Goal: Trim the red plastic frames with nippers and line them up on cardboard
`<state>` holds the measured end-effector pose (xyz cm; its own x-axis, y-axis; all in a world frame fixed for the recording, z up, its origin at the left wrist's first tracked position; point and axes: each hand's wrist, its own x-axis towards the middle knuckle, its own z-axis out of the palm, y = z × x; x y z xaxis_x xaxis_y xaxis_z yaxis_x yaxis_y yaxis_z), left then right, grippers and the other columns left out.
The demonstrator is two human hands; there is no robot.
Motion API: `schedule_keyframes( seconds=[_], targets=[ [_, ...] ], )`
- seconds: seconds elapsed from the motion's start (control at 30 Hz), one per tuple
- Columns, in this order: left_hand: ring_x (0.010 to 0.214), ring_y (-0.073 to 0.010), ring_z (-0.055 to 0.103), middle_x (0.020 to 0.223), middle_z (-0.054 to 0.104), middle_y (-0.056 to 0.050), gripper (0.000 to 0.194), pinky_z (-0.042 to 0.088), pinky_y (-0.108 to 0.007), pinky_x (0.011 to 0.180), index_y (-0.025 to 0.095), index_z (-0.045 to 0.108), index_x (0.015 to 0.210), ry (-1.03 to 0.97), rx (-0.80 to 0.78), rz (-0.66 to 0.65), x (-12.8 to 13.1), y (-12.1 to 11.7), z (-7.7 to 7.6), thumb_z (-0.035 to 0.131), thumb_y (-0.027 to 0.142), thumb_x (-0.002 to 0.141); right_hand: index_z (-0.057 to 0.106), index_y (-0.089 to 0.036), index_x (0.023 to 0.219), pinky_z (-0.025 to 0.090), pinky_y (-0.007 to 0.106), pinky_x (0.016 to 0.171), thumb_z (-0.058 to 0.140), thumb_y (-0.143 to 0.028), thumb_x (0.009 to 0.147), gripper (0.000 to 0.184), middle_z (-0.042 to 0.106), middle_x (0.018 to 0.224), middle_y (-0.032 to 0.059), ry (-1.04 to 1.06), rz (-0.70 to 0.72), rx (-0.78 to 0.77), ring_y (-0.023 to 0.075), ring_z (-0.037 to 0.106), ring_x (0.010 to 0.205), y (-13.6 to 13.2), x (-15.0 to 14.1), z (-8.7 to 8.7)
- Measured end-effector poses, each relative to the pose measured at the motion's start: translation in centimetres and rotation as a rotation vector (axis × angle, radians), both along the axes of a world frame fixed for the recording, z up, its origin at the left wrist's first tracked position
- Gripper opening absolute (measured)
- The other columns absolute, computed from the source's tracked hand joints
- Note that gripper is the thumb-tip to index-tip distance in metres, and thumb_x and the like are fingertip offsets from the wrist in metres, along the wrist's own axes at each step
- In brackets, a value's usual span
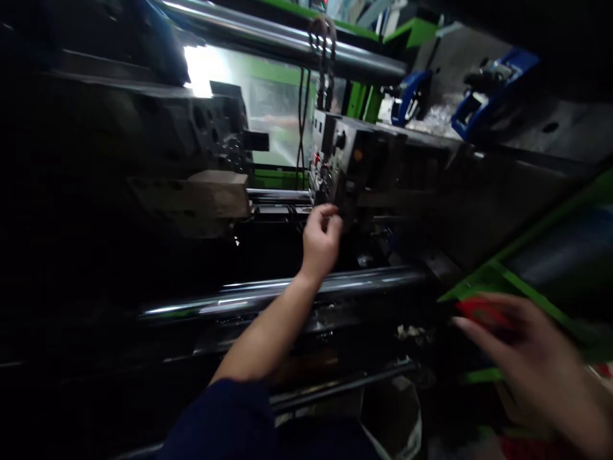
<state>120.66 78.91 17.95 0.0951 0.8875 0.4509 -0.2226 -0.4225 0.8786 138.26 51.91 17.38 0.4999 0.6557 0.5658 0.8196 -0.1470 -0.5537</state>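
Deep inside machine, left hand (322, 239) pinched together at mould block (342, 163); right hand (536, 358) near right, blurred, fingers spread by red object (481, 312).

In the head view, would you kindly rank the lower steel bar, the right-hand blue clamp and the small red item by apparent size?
1. Lower steel bar, by far the longest.
2. Right-hand blue clamp.
3. Small red item at the right hand; it is blurred and nearer the camera, so its rank against the clamp is unsure.

dim machine hall, bright window (249, 96), green frames (517, 287)
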Motion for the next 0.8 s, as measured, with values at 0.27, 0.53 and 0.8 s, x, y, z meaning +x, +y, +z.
schedule_keyframes(
  seconds=[0.27,0.53,0.8],
  targets=[
    [0.124,-0.0251,0.061,0.134,0.062,-0.014,0.061,0.053,-0.042,0.107,0.020,0.052,0.135,0.304,0.348,-0.146,-5.4,-15.9,-7.5,0.073,0.023,0.078,0.050,-0.018,0.139,0.062,0.030,0.079,0.054,-0.025,0.102,0.038,0.068,0.108,0.0080,-0.292,0.433,0.164,0.0201,0.071,0.088,6.9,-9.4,-5.2],
    [0.133,-0.0349,0.057,0.142,0.060,-0.017,0.075,0.043,-0.054,0.117,0.017,0.056,0.141,0.458,-0.123,-0.349,-7.5,-14.4,-6.9,0.080,0.038,0.073,0.058,-0.020,0.128,0.060,0.027,0.078,0.072,-0.023,0.093,0.038,0.070,0.098,0.0045,0.075,0.602,0.199,0.0169,0.070,0.082,6.7,-10.1,-6.4],
    [0.152,-0.0317,0.032,0.168,0.022,-0.014,0.071,0.043,-0.048,0.118,0.027,0.044,0.150,0.636,0.471,-0.645,-9.6,-12.2,-5.6,0.073,0.023,0.085,0.042,-0.015,0.146,0.040,0.015,0.046,0.082,-0.041,0.080,0.082,0.059,0.074,-0.0024,1.125,0.838,-0.273,0.0082,0.052,0.054,5.1,-7.8,-3.1]
  ],
)
